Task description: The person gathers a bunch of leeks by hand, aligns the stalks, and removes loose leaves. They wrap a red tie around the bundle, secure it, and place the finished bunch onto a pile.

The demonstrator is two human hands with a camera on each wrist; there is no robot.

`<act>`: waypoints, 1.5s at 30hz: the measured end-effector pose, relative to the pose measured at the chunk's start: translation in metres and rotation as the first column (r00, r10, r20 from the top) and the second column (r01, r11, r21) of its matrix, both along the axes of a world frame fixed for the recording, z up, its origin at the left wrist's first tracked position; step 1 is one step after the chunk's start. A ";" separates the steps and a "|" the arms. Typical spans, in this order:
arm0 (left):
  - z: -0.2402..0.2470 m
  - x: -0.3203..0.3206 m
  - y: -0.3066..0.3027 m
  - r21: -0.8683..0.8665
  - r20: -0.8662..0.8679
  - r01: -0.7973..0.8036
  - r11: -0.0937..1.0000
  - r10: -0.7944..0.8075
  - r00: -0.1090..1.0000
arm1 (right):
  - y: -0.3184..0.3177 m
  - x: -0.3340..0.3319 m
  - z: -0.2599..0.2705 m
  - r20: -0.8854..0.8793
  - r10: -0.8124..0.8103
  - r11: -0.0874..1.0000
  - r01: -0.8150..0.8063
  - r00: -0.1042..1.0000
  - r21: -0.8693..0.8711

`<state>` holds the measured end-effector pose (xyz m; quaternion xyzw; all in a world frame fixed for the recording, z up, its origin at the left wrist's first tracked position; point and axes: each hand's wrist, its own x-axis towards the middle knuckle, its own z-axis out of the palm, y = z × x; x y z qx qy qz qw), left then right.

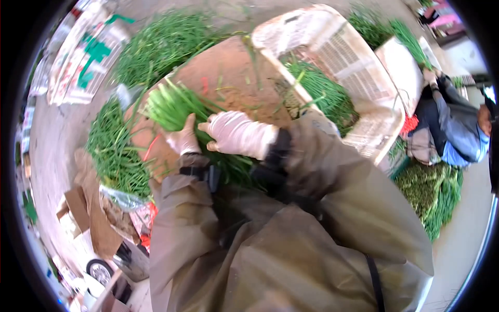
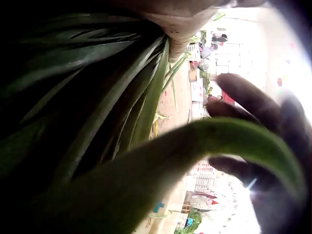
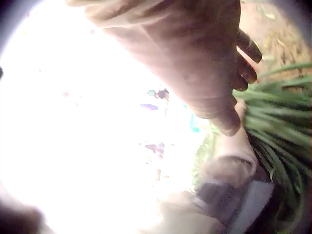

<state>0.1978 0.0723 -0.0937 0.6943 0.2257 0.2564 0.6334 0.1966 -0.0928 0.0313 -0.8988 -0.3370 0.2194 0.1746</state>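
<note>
In the head view, a bunch of long green stalks [image 1: 171, 106] has its pale cut ends at the upper left, and its leaves trail back under the forearms. The left hand [image 1: 183, 139], in a pale covering, grips the bunch from its near side, thumb up. Just right of it, the similarly covered right hand [image 1: 236, 134] is over the leaves, fingers slightly bent and not closed round them. Dark leaves [image 2: 102, 97] fill much of the left wrist view. The right wrist view shows the right hand [image 3: 185, 58] beside the leaves [image 3: 282, 112]; its fingers hang loosely.
A brown work surface [image 1: 223, 65] carries loose scraps. Green piles lie behind [image 1: 161, 47] and left [image 1: 114, 151]. A white crate [image 1: 358, 65] holds more greens at the right. Another person [image 1: 460, 119] sits far right with greens; cardboard [image 1: 96, 208] lies at lower left.
</note>
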 end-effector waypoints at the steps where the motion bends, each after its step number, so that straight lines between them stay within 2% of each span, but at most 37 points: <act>1: -0.008 0.002 0.002 0.057 0.011 0.007 0.998 -0.008 1.000 | -0.034 0.004 0.018 0.011 -0.088 0.979 0.084 0.996 0.183; 2: -0.017 0.005 0.006 0.117 0.023 0.010 0.993 -0.013 1.000 | -0.068 0.010 0.042 -0.021 -0.211 0.937 0.208 0.977 0.282; 3: -0.025 0.006 0.009 0.067 0.021 0.034 0.997 -0.035 0.999 | -0.107 0.018 0.052 -0.049 -0.380 0.858 0.372 0.924 0.354; 4: -0.021 0.005 0.006 0.014 -0.029 0.059 0.998 -0.058 0.998 | -0.147 0.029 0.046 -0.008 -0.507 0.790 0.469 0.862 0.396; 5: -0.012 0.005 0.002 -0.037 -0.076 0.078 0.996 -0.080 0.994 | -0.191 0.042 0.027 -0.207 -0.640 0.625 0.659 0.740 0.419; 6: -0.005 0.004 -0.004 -0.103 -0.102 0.059 0.993 -0.069 0.992 | -0.240 0.058 -0.003 -0.093 -0.710 0.601 0.670 0.698 0.436; 7: -0.006 0.005 -0.004 -0.054 -0.127 0.055 0.997 -0.062 0.990 | -0.281 0.067 -0.025 -0.008 -0.791 0.576 0.749 0.612 0.329; 8: -0.010 0.005 -0.005 -0.088 -0.111 0.048 0.995 -0.058 0.992 | -0.338 0.083 -0.088 0.082 -0.816 0.578 0.803 0.572 0.146; 9: -0.026 0.005 0.004 -0.101 -0.145 0.064 0.993 -0.078 0.986 | -0.377 0.091 -0.150 -0.026 -0.848 0.528 0.848 0.530 0.052; 10: -0.040 0.005 0.013 -0.111 -0.180 0.078 0.991 -0.097 0.979 | -0.385 0.092 -0.171 -0.020 -0.873 0.487 0.870 0.487 -0.082; 12: -0.025 0.003 0.004 -0.094 -0.240 0.061 0.994 -0.082 0.967 | -0.402 0.107 -0.250 -0.186 -0.845 0.518 0.854 0.502 -0.049; 14: -0.014 0.004 -0.004 -0.076 -0.300 0.035 0.997 -0.056 0.952 | -0.392 0.132 -0.278 -0.150 -0.833 0.548 0.832 0.533 -0.088; 15: -0.014 0.004 -0.006 -0.061 -0.283 0.039 0.997 -0.055 0.958 | -0.389 0.153 -0.303 -0.110 -0.857 0.514 0.851 0.504 -0.105; 18: -0.010 0.004 -0.007 -0.041 -0.322 0.047 0.998 -0.057 0.945 | -0.369 0.208 -0.320 -0.049 -0.894 0.448 0.885 0.445 -0.127; 19: -0.009 0.003 -0.009 -0.062 -0.318 0.055 0.997 -0.072 0.945 | -0.360 0.225 -0.319 0.040 -0.875 0.469 0.864 0.483 -0.182; 20: 0.000 0.010 -0.021 -0.081 -0.314 0.064 0.995 -0.086 0.946 | -0.351 0.240 -0.326 0.064 -0.894 0.426 0.886 0.443 -0.186; 21: 0.011 0.013 -0.039 -0.019 -0.344 0.068 0.998 -0.070 0.936 | -0.346 0.250 -0.331 0.060 -0.890 0.426 0.873 0.451 -0.239; 22: 0.002 0.013 -0.029 -0.004 -0.354 0.060 0.998 -0.057 0.934 | -0.340 0.259 -0.327 0.057 -0.887 0.425 0.857 0.459 -0.292; 23: -0.009 0.007 -0.012 0.088 -0.339 0.105 0.991 -0.069 0.938 | -0.336 0.267 -0.351 0.171 -0.892 0.351 0.879 0.419 -0.322; 24: -0.018 0.001 0.003 0.180 -0.326 0.147 0.973 -0.083 0.942 | -0.336 0.266 -0.373 0.295 -0.862 0.322 0.894 0.413 -0.311; 25: -0.015 0.001 -0.003 0.118 -0.344 0.071 0.990 -0.027 0.939 | -0.337 0.267 -0.387 0.293 -0.838 0.348 0.864 0.461 -0.365; 26: -0.014 0.000 -0.002 0.128 -0.352 0.066 0.990 -0.017 0.936 | -0.339 0.266 -0.400 0.290 -0.811 0.369 0.829 0.508 -0.420; 27: -0.014 -0.001 -0.002 0.030 -0.370 0.041 0.999 -0.027 0.929 | -0.343 0.266 -0.411 0.266 -0.817 0.389 0.829 0.512 -0.401; 28: -0.014 -0.002 -0.002 -0.072 -0.390 0.017 0.997 -0.044 0.920 | -0.343 0.266 -0.389 0.251 -0.839 0.390 0.856 0.482 -0.339; 29: -0.013 -0.003 -0.001 -0.086 -0.402 0.012 0.996 -0.046 0.914 | -0.355 0.260 -0.384 0.162 -0.907 0.372 0.920 0.388 -0.120; 30: -0.014 -0.004 -0.002 -0.093 -0.413 0.015 0.996 -0.052 0.909 | -0.371 0.254 -0.378 0.056 -0.951 0.307 0.946 0.303 0.101; 32: -0.013 -0.005 -0.004 -0.104 -0.403 -0.004 0.995 -0.038 0.914 | -0.388 0.240 -0.341 -0.079 -0.979 0.155 0.938 0.188 0.310; 33: -0.013 -0.004 -0.006 -0.112 -0.405 0.002 0.994 -0.048 0.913 | -0.409 0.232 -0.344 0.286 -0.911 0.387 0.856 0.297 0.342; 34: -0.015 -0.005 -0.004 -0.123 -0.404 0.003 0.992 -0.053 0.913 | -0.409 0.219 -0.313 0.383 -0.829 0.519 0.816 0.409 0.254; 36: -0.020 -0.006 0.002 -0.041 -0.351 0.039 0.998 -0.050 0.935 | -0.414 0.190 -0.312 0.380 -0.762 0.575 0.818 0.524 0.025; 38: -0.016 -0.006 -0.004 -0.038 -0.340 0.060 0.997 -0.070 0.938 | -0.403 0.164 -0.335 0.217 -0.789 0.572 0.816 0.574 -0.079; 39: -0.015 -0.005 -0.007 -0.045 -0.344 0.047 0.998 -0.059 0.937 | -0.395 0.154 -0.349 0.221 -0.765 0.621 0.784 0.605 0.005; 40: -0.014 -0.004 -0.009 -0.047 -0.351 0.037 0.998 -0.051 0.935 | -0.398 0.155 -0.382 0.302 -0.686 0.692 0.722 0.662 -0.010; 42: -0.019 -0.006 0.000 -0.047 -0.348 0.043 0.998 -0.057 0.936 | -0.376 0.169 -0.364 0.313 -0.712 0.574 0.778 0.629 -0.256; 43: -0.024 -0.007 0.010 -0.034 -0.344 0.079 0.996 -0.086 0.935 | -0.367 0.179 -0.350 0.326 -0.735 0.565 0.803 0.594 -0.188; 44: -0.025 -0.010 0.015 -0.022 -0.344 0.110 0.994 -0.111 0.932 | -0.369 0.192 -0.350 0.373 -0.699 0.627 0.774 0.611 -0.092; 45: -0.023 -0.009 0.008 -0.023 -0.343 0.053 0.998 -0.057 0.937 | -0.366 0.207 -0.345 0.343 -0.673 0.650 0.745 0.655 -0.148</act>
